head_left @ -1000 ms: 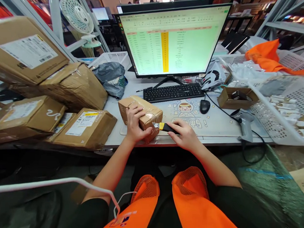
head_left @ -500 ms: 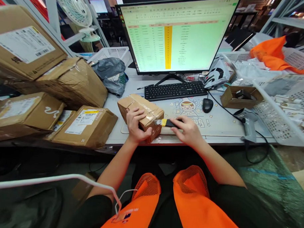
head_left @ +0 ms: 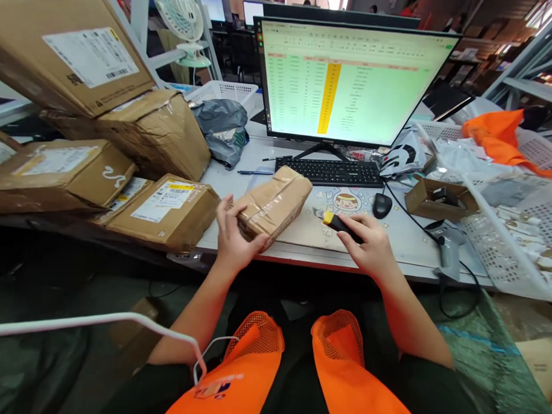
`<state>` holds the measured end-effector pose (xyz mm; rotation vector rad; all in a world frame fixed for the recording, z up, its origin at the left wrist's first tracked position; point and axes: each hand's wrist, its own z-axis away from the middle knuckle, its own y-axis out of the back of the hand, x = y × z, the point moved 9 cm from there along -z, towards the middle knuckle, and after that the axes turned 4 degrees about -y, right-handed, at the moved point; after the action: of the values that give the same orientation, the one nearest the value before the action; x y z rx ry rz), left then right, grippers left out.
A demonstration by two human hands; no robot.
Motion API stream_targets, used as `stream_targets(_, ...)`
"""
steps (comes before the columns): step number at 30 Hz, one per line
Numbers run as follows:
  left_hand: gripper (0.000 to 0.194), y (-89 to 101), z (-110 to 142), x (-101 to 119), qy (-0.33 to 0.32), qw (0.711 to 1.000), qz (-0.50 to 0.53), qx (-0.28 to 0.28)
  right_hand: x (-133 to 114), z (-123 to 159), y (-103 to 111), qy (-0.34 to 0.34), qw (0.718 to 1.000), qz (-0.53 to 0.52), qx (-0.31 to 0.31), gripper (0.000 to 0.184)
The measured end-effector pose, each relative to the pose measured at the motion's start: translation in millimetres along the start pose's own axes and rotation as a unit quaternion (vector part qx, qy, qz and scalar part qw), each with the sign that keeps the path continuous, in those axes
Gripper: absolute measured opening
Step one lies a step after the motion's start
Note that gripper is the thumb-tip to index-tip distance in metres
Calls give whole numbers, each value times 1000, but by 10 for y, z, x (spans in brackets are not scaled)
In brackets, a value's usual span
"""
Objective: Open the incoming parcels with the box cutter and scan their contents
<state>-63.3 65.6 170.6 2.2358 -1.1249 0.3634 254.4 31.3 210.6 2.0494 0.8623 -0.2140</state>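
Note:
A brown cardboard box [head_left: 276, 201], sealed with clear tape, rests at an angle near the desk's front edge. My left hand [head_left: 236, 233] grips its near left end, thumb at the front and fingers at the far side. In my right hand [head_left: 369, 243] is a black and yellow utility knife [head_left: 343, 225], held to the right of the box and apart from it. The knife's tip points left, over the printed desk mat [head_left: 311, 229]. My palm and fingers hide part of the knife's handle.
Several taped parcels [head_left: 162, 212] are stacked at the left. Behind the box stand a keyboard [head_left: 331, 171] and a monitor [head_left: 353, 83]. To the right are a mouse [head_left: 382, 205], a small open carton [head_left: 440, 200], a barcode scanner [head_left: 449, 249] and a white basket [head_left: 510, 239].
The knife has moved right, away from the box's taped end. The box has turned, its far end now pointing away to the right. My left hand has shifted to its near end.

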Motion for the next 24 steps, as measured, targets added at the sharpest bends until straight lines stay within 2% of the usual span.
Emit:
stream_targets(2, 89, -120, 61, 148, 3, 999, -19, -40, -254, -130, -128, 27, 998, 5, -51, 37)
stream_targets(3, 96, -170, 81, 206, 4, 998, -21, -54, -355, -184, -208, 41, 996, 14, -78, 37)
stream_targets(7, 98, -239, 89, 277, 13, 997, -23, -67, -574, -286, -472, 87, 982, 66, -152, 37)
stream_targets(11, 96, -278, 64, 268, 28, 997, -18, -72, -655, -328, -522, 116, 977, 106, -142, 38)
stream_targets(15, 105, -294, 55, 283, 52, 998, -39, -24, -741, -380, -547, 134, 972, 136, -137, 36)
stream_targets(20, 102, -308, 55, 347, 38, 998, -40, -16, -723, -479, -494, 157, 965, 148, -148, 37)
stream_targets(24, 100, -270, 39, 311, 39, 998, -35, -26, -426, -679, -353, 142, 968, 151, -144, 38)
